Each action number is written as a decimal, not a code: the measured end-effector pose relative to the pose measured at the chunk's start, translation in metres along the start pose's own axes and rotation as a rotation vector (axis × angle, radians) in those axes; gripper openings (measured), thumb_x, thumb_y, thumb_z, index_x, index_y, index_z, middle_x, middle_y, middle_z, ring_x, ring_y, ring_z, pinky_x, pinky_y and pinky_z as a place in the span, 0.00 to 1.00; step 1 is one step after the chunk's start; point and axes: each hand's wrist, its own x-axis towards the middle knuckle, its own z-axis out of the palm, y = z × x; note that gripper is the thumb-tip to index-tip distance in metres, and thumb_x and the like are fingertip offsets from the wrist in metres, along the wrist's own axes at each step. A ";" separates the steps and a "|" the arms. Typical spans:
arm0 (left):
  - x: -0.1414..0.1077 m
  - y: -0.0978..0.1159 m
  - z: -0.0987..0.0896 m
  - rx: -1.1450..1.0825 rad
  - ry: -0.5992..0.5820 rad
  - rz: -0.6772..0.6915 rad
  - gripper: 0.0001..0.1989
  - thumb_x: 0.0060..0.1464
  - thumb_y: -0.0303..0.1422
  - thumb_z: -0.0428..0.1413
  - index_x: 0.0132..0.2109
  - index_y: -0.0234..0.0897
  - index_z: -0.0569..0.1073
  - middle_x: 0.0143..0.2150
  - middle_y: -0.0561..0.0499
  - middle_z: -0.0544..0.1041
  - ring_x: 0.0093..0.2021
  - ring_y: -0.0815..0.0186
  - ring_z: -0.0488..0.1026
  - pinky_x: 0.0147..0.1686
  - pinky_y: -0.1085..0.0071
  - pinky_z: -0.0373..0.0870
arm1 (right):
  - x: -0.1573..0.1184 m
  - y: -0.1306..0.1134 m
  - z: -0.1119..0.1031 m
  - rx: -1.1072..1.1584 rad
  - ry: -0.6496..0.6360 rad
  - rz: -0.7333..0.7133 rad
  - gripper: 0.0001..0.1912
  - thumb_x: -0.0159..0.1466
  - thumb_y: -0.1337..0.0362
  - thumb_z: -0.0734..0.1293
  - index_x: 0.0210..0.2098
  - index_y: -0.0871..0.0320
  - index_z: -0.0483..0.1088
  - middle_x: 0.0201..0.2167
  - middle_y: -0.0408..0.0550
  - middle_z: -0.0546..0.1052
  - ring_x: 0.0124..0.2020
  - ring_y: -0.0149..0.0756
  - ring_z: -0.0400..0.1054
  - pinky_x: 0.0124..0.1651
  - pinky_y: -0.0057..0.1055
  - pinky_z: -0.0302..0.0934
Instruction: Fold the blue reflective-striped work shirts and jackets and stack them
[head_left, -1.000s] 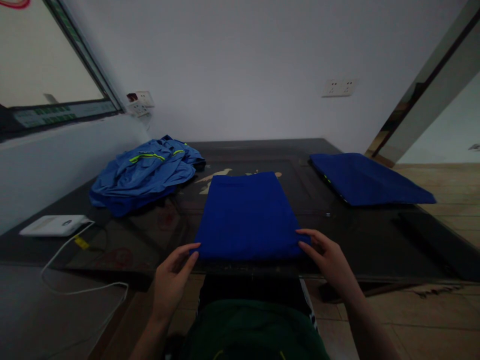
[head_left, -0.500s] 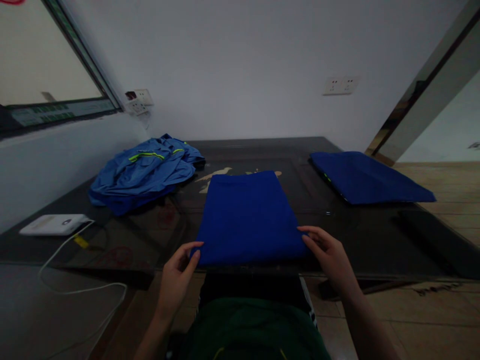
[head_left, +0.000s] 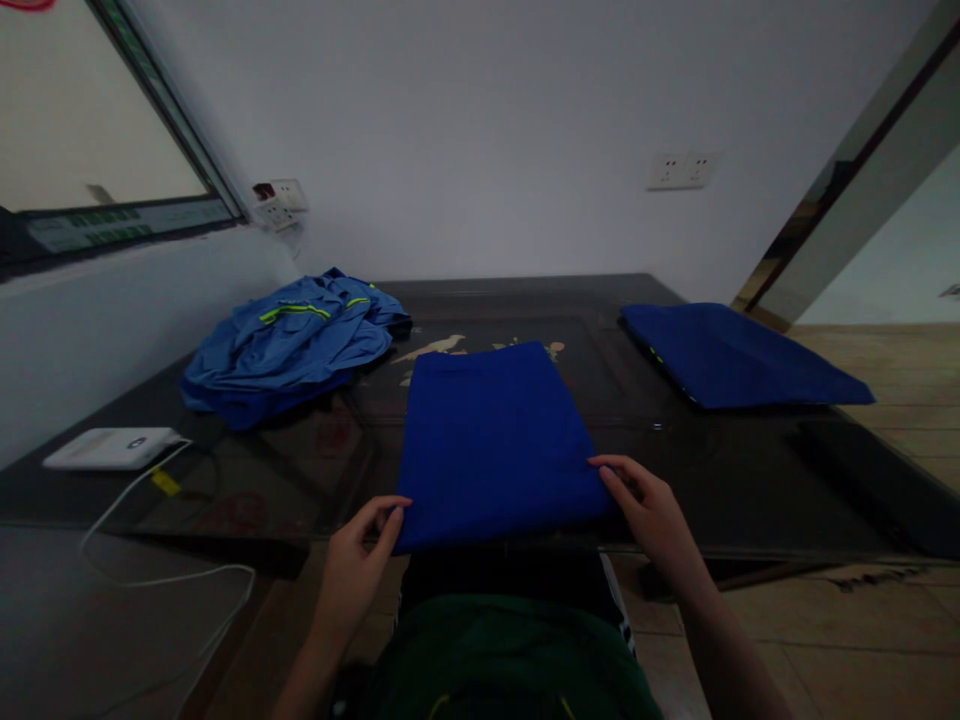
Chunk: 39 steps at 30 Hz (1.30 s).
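A folded dark blue cloth (head_left: 495, 445) lies flat near the front edge of the dark table (head_left: 517, 295), slightly skewed. My left hand (head_left: 364, 550) pinches its near left corner between thumb and fingers. At the near right side, my right hand (head_left: 646, 500) has thumb and index finger closed on the cloth's edge.
A crumpled lighter blue garment (head_left: 292, 340) with yellow-green stripes lies at the back left. Another folded blue cloth (head_left: 735, 355) is at the right, with a black flat object (head_left: 877, 480) before it. A white power bank (head_left: 112, 448) with a cable (head_left: 135, 482) sits at the left.
The near left corner of the cloth has come slightly toward me with my left hand, turning the cloth a little. My right hand has shifted slightly left.
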 end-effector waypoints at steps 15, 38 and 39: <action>0.009 -0.009 -0.009 0.242 -0.156 0.204 0.18 0.55 0.38 0.49 0.51 0.41 0.75 0.28 0.53 0.71 0.28 0.65 0.69 0.33 0.69 0.67 | 0.012 0.010 -0.006 -0.364 -0.092 -0.112 0.17 0.62 0.56 0.62 0.48 0.53 0.71 0.30 0.45 0.73 0.29 0.37 0.68 0.33 0.32 0.62; 0.255 -0.027 0.035 0.003 -0.171 -0.153 0.14 0.53 0.37 0.51 0.27 0.33 0.73 0.19 0.53 0.69 0.20 0.68 0.66 0.20 0.75 0.60 | 0.234 0.013 0.062 -0.256 -0.011 -0.011 0.16 0.58 0.70 0.66 0.47 0.60 0.71 0.32 0.46 0.75 0.32 0.32 0.69 0.40 0.31 0.65; 0.255 -0.028 0.035 -0.014 -0.166 -0.148 0.13 0.52 0.36 0.52 0.27 0.33 0.73 0.19 0.54 0.69 0.19 0.68 0.65 0.21 0.75 0.60 | 0.234 0.012 0.062 -0.271 -0.002 -0.020 0.16 0.57 0.70 0.66 0.46 0.60 0.72 0.32 0.46 0.75 0.32 0.33 0.69 0.41 0.31 0.64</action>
